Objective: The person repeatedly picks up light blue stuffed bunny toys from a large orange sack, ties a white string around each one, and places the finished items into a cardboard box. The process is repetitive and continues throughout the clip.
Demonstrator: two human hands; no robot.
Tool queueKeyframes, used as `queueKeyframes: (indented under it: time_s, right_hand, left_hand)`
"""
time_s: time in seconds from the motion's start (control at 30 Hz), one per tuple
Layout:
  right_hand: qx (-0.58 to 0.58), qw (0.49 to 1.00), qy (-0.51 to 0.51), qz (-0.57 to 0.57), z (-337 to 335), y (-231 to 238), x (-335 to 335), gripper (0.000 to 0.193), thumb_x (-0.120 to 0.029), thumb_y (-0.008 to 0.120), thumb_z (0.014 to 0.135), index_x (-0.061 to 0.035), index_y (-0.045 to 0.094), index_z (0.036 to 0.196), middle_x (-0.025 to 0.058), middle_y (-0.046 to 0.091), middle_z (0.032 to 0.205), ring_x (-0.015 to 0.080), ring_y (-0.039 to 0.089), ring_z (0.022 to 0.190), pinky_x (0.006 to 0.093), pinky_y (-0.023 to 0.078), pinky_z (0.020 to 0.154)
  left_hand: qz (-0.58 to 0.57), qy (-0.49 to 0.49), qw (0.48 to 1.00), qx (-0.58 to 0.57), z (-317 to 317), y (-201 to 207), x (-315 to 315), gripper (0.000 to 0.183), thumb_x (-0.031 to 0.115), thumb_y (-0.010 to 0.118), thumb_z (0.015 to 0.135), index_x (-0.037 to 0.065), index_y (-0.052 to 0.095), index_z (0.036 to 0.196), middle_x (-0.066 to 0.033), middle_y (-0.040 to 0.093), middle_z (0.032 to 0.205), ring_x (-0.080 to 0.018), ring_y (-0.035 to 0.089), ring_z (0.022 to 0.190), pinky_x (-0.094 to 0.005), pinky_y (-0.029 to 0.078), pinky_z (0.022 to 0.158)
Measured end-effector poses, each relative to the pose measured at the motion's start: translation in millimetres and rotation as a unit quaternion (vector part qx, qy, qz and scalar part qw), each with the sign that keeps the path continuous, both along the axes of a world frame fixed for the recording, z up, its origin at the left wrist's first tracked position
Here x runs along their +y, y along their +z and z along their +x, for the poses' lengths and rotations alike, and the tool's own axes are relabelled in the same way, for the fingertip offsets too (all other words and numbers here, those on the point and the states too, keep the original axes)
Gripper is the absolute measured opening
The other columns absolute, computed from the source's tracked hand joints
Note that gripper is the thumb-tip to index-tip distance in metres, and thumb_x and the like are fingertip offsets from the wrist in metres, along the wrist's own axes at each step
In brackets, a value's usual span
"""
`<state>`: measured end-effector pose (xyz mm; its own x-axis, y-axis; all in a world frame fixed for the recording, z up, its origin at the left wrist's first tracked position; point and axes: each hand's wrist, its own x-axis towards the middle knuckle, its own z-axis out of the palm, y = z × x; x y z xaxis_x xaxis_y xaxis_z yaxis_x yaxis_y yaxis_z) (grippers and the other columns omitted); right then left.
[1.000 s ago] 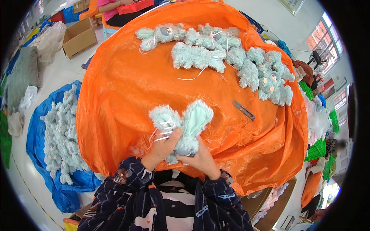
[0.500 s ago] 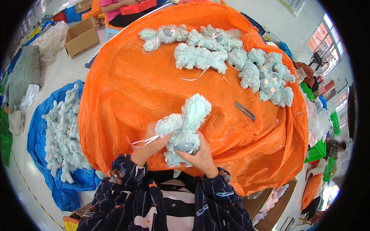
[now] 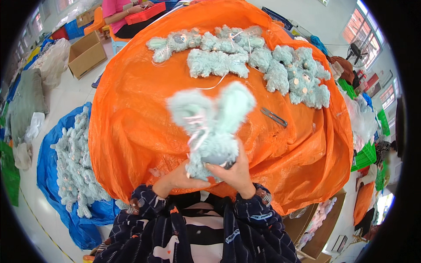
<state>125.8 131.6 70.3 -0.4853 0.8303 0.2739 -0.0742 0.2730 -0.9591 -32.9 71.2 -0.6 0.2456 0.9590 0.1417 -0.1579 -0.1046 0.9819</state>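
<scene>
Close to my body I hold a pale mint plush rabbit (image 3: 219, 147) upright over the orange sheet. Its long ears are smeared by motion, and a light ribbon or string (image 3: 199, 133) hangs by one ear. My left hand (image 3: 180, 176) grips the toy's lower left side, its fingertips partly hidden behind the fur. On the other side my right hand (image 3: 234, 174) is closed round it, thumb lying across the grey face patch. Beyond the toy, to the right, thread snips (image 3: 274, 117) lie on the sheet.
Several more mint plush toys (image 3: 217, 63) lie along the far side of the orange sheet (image 3: 127, 114). At left, a blue sheet (image 3: 46, 162) holds a heap of similar plush pieces (image 3: 74, 166). A cardboard box (image 3: 87, 55) stands beyond; a person in pink (image 3: 115, 13) sits behind the table.
My left hand has moved from beside the ear down to the toy's lower side. The rabbit's ears have swung apart, and the loose string now hangs in front. The whole view has shifted slightly.
</scene>
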Motion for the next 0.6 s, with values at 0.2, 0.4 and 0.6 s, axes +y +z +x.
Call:
queueKeyframes:
  time_s: [0.2, 0.4, 0.6]
  right_hand:
    - [-0.061, 0.980, -0.015, 0.187, -0.2, 8.6, 6.2, 0.057, -0.013, 0.071, 0.068, 0.0035, 0.043, 0.115, 0.0132, 0.055, 0.094, 0.0242, 0.057, 0.084, 0.0294, 0.045, 0.074]
    - [-0.167, 0.956, -0.056, 0.236, 18.0, -12.5, 0.8, 0.024, -0.006, 0.061, 0.076, 0.0037, 0.056, 0.096, 0.0164, 0.055, 0.074, 0.0256, 0.057, 0.064, 0.0280, 0.046, 0.056]
    - [-0.071, 0.993, -0.081, 0.048, 12.3, -19.7, -4.9, 0.015, -0.005, 0.053, 0.082, 0.0036, 0.056, 0.094, 0.0084, 0.054, 0.061, 0.0138, 0.052, 0.053, 0.0233, 0.042, 0.049]
  left_hand:
    - [-0.025, 0.109, 0.991, -0.074, 9.9, 5.7, 5.7, 0.039, 0.008, 0.062, 0.078, 0.002, 0.048, 0.115, -0.0056, 0.056, 0.105, -0.0138, 0.054, 0.092, -0.0271, 0.047, 0.078]
    - [-0.215, 0.128, 0.953, -0.171, 5.0, 31.1, 3.9, 0.037, 0.004, 0.062, 0.076, 0.003, 0.051, 0.112, -0.0035, 0.057, 0.104, -0.0121, 0.054, 0.093, -0.0256, 0.045, 0.080]
    - [-0.141, 0.129, 0.976, -0.102, 12.5, 24.1, 7.5, 0.029, 0.007, 0.060, 0.079, 0.001, 0.053, 0.107, -0.0024, 0.057, 0.100, -0.0099, 0.052, 0.090, -0.0241, 0.044, 0.077]
